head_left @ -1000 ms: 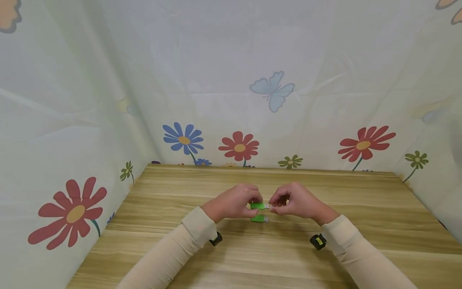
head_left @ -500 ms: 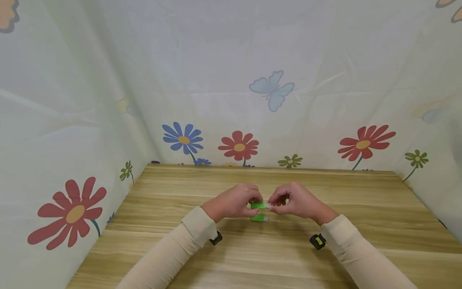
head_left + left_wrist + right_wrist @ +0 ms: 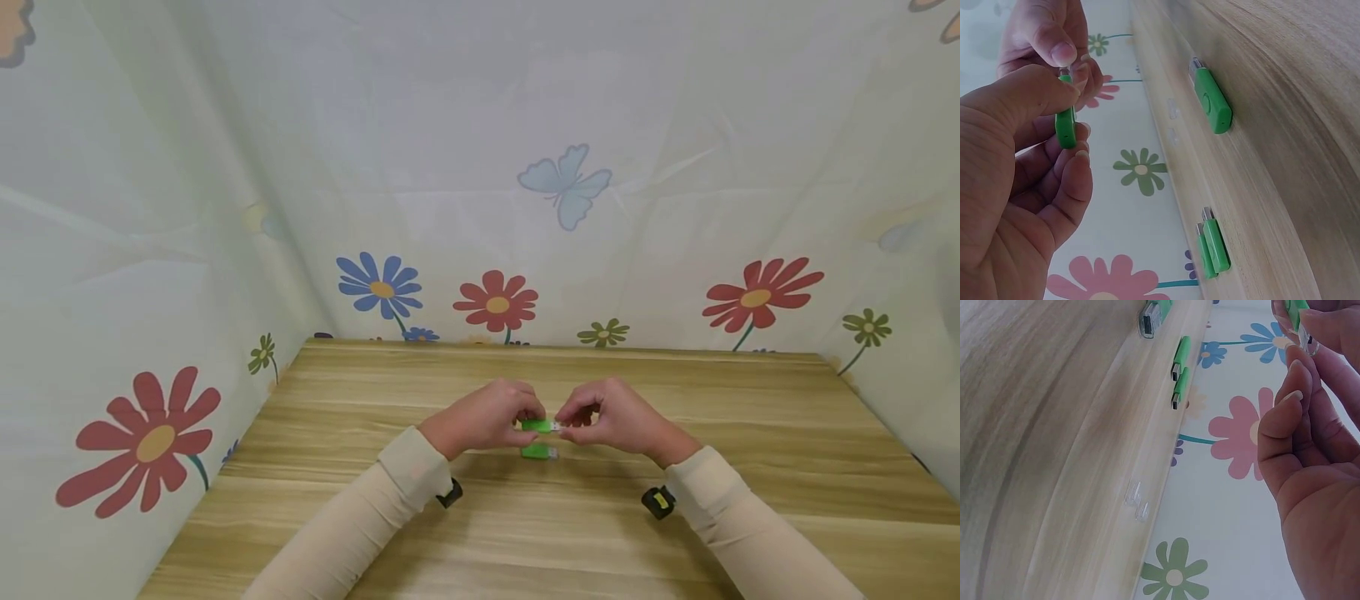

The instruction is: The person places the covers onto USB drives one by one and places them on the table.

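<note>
My left hand (image 3: 491, 417) holds a green USB stick (image 3: 1065, 128) above the table, its metal plug pointing to the right hand. Thumb and fingers of my right hand (image 3: 618, 419) pinch a clear cap (image 3: 1311, 345) at the plug end. How far the cap sits over the plug is hard to see. On the table below lies another green USB stick (image 3: 536, 452); a clear cap covers its plug (image 3: 1149, 322) in the right wrist view. Both wrist views also show two uncapped green USB sticks, a nearer one (image 3: 1216, 244) and its neighbour (image 3: 1205, 253), lying side by side.
Two loose clear caps, one (image 3: 1134, 492) beside the other (image 3: 1142, 510), lie near the far edge of the wooden table (image 3: 600, 533). Behind it hangs a white sheet (image 3: 450, 125) printed with flowers and a butterfly. Another sheet stands along the left side.
My right hand has shifted very slightly left, toward the green USB stick in my left hand. Both hands keep their grips, and the USB stick on the table has stayed put.
</note>
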A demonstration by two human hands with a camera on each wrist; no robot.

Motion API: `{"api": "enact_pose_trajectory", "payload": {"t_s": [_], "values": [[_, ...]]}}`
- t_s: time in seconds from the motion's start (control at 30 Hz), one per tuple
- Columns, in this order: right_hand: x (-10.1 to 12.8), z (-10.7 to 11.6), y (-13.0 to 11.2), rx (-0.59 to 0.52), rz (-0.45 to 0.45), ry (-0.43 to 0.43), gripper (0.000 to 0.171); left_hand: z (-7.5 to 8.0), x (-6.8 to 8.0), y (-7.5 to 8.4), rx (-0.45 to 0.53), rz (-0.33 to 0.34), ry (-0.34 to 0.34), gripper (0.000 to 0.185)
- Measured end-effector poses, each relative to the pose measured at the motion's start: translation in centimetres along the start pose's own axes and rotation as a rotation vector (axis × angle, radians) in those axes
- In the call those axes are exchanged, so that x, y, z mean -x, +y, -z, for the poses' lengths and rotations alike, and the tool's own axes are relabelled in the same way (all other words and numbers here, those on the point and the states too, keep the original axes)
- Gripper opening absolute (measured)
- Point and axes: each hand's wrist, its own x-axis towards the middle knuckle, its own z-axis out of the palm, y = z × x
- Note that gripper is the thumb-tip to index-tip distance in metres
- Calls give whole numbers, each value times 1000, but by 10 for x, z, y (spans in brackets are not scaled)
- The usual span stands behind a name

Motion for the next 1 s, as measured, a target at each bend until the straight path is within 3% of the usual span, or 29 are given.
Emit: {"api": "enact_pose_trajectory", "payload": {"t_s": [0.5, 1.0], "values": [[-1, -1, -2, 10, -15, -1, 11, 0, 0, 3, -11, 14, -5, 19], [-4, -3, -1, -27, -22, -4, 6, -2, -2, 1, -51, -42, 6, 17]]}}
